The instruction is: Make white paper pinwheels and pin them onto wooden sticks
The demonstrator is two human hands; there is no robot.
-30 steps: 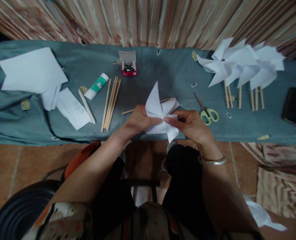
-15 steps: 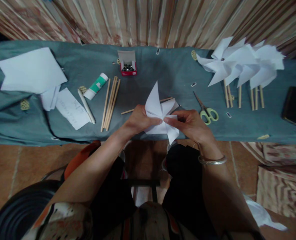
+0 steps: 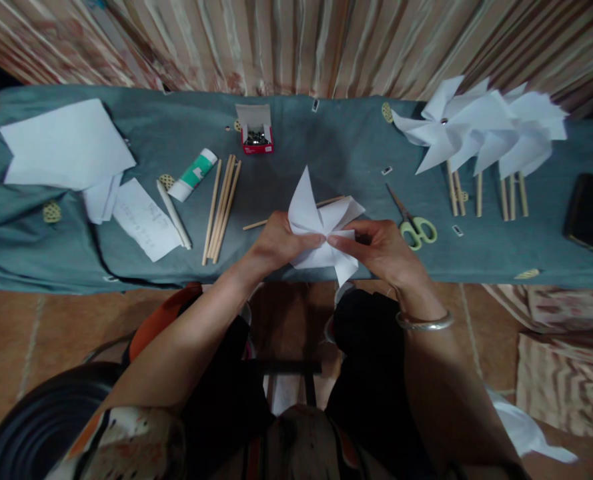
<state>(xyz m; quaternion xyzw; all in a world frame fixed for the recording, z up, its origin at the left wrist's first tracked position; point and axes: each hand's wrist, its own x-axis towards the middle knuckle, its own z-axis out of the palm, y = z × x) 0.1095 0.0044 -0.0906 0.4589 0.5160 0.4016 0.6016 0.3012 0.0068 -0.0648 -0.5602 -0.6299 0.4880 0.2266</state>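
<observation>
A white paper pinwheel is held between my two hands near the table's front edge. My left hand grips its left side, thumb pressed at the centre. From the right, my right hand pinches the folded paper close to the same centre point; its other fingers are partly hidden behind a blade. Behind the pinwheel lies a thin wooden stick, its middle covered by the paper. Green-handled scissors rest just right of my right hand.
Several wooden sticks, a glue stick, a white pen and paper sheets lie left. A red box of metal pins stands behind. Finished pinwheels overlap at back right, near a dark phone.
The upper blades of the pinwheel have shifted slightly, the tall one leaning more to the left. Both hands keep their hold at the centre.
</observation>
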